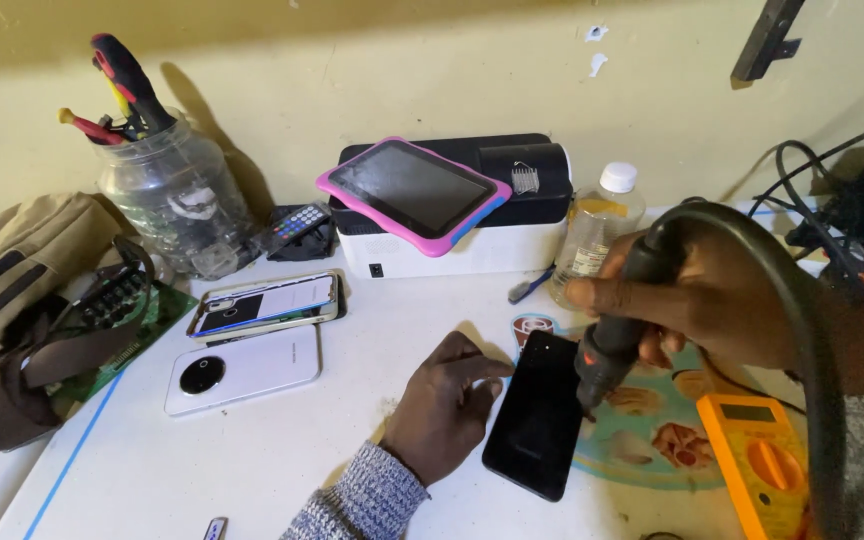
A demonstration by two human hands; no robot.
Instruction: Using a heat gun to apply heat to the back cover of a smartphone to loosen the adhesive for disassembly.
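Observation:
A black phone (537, 425) lies screen down on the white table (282, 450), partly over a picture mat (652, 440). My left hand (447, 400) rests beside it with fingertips touching its left edge. My right hand (692, 295) grips a black hot-air wand (612, 335) with a thick hose (802, 300). The wand's nozzle points down at the phone's right edge, very close to it.
A yellow multimeter (757, 465) lies at right. A white phone back (242, 370) and a phone stack (267, 303) lie at left. Behind stand a pink-cased tablet (412, 190) on a white box, a clear bottle (597, 235), a tool jar (177, 200), a bag (22, 290).

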